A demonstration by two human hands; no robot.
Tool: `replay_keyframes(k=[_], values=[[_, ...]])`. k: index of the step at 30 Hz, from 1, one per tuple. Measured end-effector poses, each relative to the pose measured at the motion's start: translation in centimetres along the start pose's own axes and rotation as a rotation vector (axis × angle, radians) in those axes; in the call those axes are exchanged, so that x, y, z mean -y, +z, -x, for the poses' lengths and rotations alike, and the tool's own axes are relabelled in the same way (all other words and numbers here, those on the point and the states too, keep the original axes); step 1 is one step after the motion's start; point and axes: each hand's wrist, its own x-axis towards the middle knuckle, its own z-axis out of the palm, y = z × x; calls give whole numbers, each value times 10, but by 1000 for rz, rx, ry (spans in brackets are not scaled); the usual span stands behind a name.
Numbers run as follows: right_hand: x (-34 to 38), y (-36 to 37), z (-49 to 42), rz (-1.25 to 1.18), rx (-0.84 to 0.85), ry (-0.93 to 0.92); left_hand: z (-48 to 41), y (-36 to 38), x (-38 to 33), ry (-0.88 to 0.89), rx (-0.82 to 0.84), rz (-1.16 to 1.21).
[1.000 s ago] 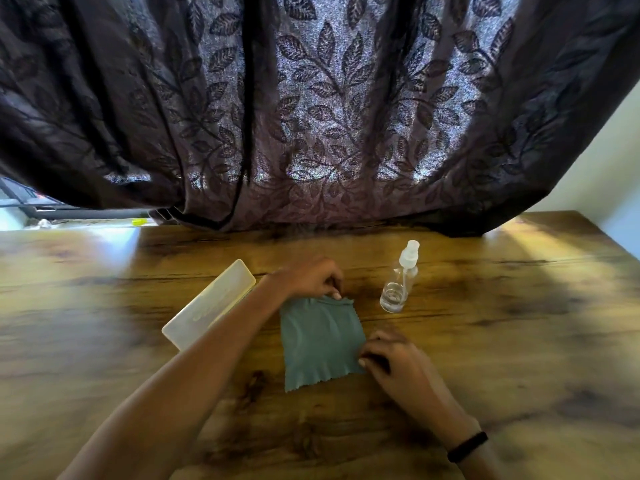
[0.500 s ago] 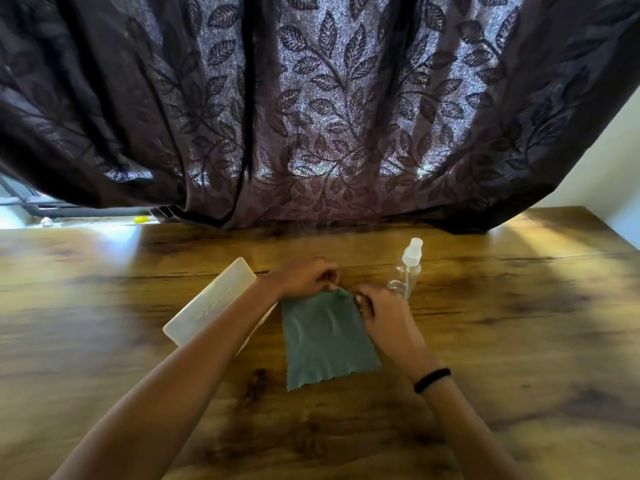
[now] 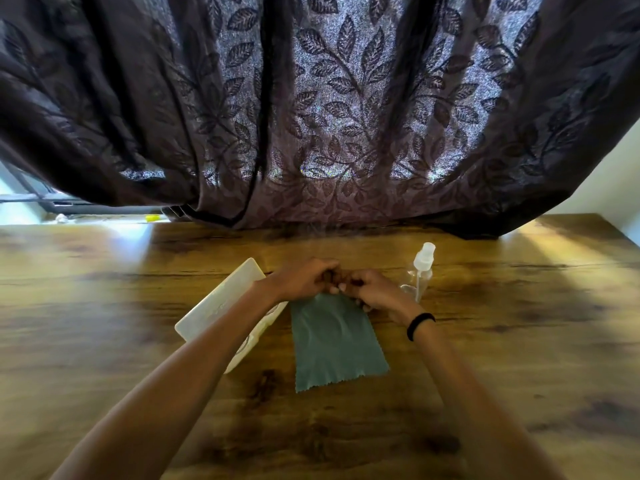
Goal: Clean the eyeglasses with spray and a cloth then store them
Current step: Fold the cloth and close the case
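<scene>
A grey-green cleaning cloth (image 3: 334, 344) lies flat on the wooden table (image 3: 502, 341). My left hand (image 3: 304, 277) and my right hand (image 3: 372, 292) meet at the cloth's far edge, and both pinch it there with curled fingers. A clear spray bottle (image 3: 420, 271) with a white top stands upright just right of my right hand. A white eyeglass case (image 3: 221, 303) lies shut to the left, partly under my left forearm. No eyeglasses show in this view.
A dark leaf-patterned curtain (image 3: 329, 116) hangs along the table's far edge. A window sill (image 3: 104, 218) with a small yellow item shows at the far left. A black band sits on my right wrist.
My right hand has moved from the cloth's near right corner up to its far edge, beside my left hand. The cloth now lies longer and flatter toward me.
</scene>
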Motion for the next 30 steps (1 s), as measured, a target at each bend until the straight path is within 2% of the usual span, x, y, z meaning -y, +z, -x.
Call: replay_keyframes(k=[3,10,20,25,28,30], values=[[-3,0,2,-2,-27,-25,6,-3,3,-44,45,-15],[-5,3,0,-124,-229,-111,13,-14,5,-96,67,-102],[-17,15,10,202,-522,-348,31,-26,9,-168,62,-152],[-20,14,31,262,-584,-467,50,-34,-19,-152,21,-309],[-29,11,44,318,-572,-525,69,-33,-33,-88,-22,-460],[-36,9,53,332,-538,-578,83,-28,-38,-19,-68,-472]])
